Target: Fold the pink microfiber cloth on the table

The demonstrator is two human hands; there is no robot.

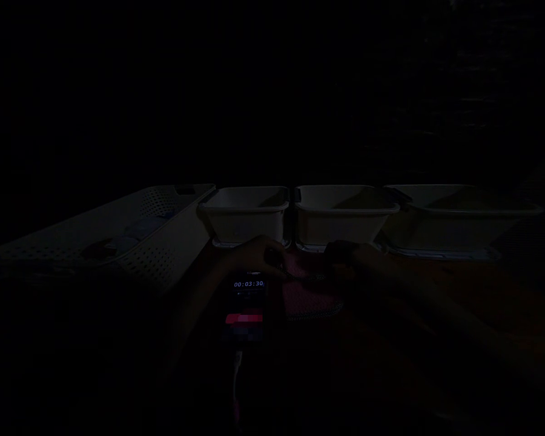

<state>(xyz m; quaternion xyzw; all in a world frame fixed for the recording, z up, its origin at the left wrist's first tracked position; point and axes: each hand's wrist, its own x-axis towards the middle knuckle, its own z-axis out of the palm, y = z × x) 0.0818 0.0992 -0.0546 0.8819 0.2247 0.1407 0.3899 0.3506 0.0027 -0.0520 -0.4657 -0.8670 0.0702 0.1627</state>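
Handling the pink, textured piece of fabric with a dark, braided-looking border (314, 300) well seemed to call for light, even fingers on both sides, the layers kept flat and the borders lined up, since the gloom made a crooked edge easy to miss. It lay near the middle of the scene, flat on the reddish-brown, wood-like tabletop (495, 293). The left hand (261, 254) was at its far left corner, fingers bent; the right hand (352, 253) was by its far right side, fingers bent too. Whether either hand pinched the fabric or only touched it could not be told in the dark. Keeping the left wrist off the black, slab-shaped phone with a lit screen (245, 306) looked wise, as it lay just left of the fabric. Counted outward, there were two hands, one pink bundle (one piece or two, the dimness hid), one phone reading 00:03:30 and one thin, white cable (237, 366) at its near end. Beyond, three off-white, rectangular plastic tubs stood in a row: left (240, 224), middle (345, 225) and right (454, 230). One long, off-white, perforated plastic basket (181, 242) stood farther left, its contents too murky to count.
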